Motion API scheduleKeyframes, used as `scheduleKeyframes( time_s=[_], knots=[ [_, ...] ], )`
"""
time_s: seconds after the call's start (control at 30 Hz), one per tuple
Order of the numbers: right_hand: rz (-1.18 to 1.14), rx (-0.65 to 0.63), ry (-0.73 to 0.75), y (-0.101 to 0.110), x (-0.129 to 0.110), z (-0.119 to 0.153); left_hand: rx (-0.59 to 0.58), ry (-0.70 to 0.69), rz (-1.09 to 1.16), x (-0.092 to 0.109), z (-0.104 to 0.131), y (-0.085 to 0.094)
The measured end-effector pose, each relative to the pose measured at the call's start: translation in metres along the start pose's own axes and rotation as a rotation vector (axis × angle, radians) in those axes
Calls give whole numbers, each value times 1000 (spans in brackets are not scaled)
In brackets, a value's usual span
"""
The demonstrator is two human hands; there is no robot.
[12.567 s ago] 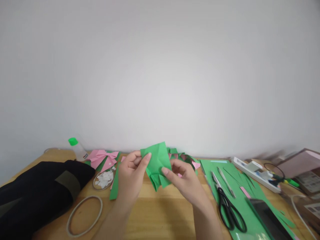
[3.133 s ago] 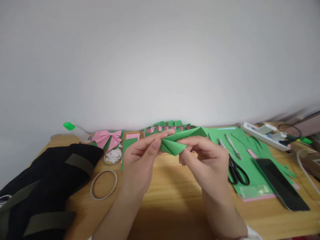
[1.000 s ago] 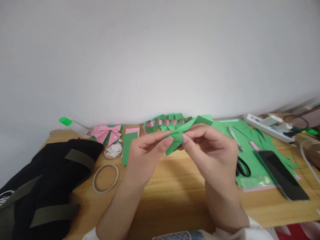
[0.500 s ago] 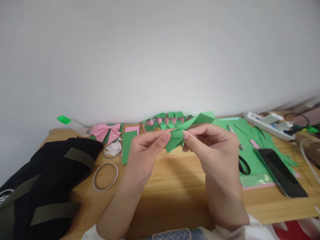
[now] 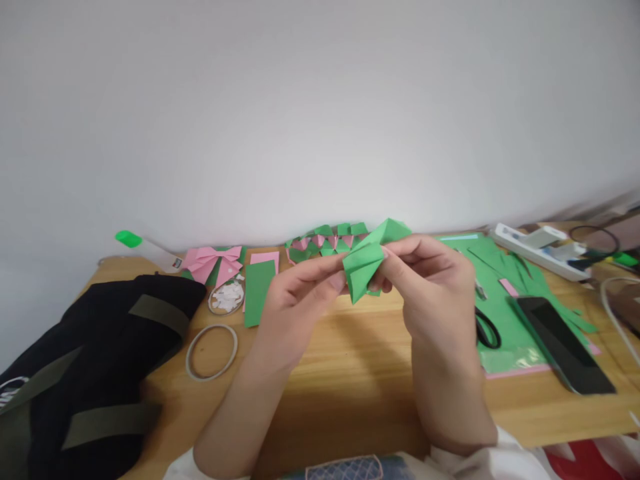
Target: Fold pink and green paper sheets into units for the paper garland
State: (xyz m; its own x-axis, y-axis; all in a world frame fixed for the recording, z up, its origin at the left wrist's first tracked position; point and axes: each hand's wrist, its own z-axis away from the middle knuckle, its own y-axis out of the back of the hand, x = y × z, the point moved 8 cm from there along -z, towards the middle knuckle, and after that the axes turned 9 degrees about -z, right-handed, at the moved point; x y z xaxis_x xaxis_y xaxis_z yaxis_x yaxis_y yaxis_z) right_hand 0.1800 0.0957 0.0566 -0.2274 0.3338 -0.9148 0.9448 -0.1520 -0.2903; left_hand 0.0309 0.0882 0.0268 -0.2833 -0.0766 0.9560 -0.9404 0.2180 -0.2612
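A creased piece of green paper [image 5: 365,262] is held up above the wooden table, its folded flaps pointing in several directions. My left hand [image 5: 305,293] pinches its left edge between thumb and fingers. Closed on the right side of the same paper is my right hand [image 5: 433,283], thumb in front and fingers behind. Some of the right fingertips are hidden by the paper. Beyond the hands, against the wall, lies a row of folded green and pink paper pieces [image 5: 320,242], partly covered by the held paper.
On the left are a black bag [image 5: 100,347], a tape roll [image 5: 211,352], a ring of white scraps [image 5: 227,297], a pink paper bow [image 5: 214,262], a glue tube [image 5: 155,253] and green paper [image 5: 260,293]. Right: scissors [image 5: 487,330], phone [image 5: 560,343], power strip [image 5: 543,250].
The green paper has turned in my fingers, and its front flap now stands more open and faces me. Both hands have shifted slightly, with the right thumb a little farther right.
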Motion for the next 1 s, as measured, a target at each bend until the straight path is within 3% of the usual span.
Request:
scheduleKeyframes(
  time_s=[0.33, 0.53, 0.87, 1.0],
  knots=[
    [5, 43, 51, 1, -1, -1, -95, -50, -2, 4, -2, -11],
    [66, 37, 75, 1, -3, 1, -13, -95, -64, 7, -1, -4],
    [181, -104, 46, -9, -2, 5, 210, -111, -275, 15, 2, 9],
    [332, -168, 163, -13, -11, 8, 237, -103, -311, 18, 1, 13]
  ],
)
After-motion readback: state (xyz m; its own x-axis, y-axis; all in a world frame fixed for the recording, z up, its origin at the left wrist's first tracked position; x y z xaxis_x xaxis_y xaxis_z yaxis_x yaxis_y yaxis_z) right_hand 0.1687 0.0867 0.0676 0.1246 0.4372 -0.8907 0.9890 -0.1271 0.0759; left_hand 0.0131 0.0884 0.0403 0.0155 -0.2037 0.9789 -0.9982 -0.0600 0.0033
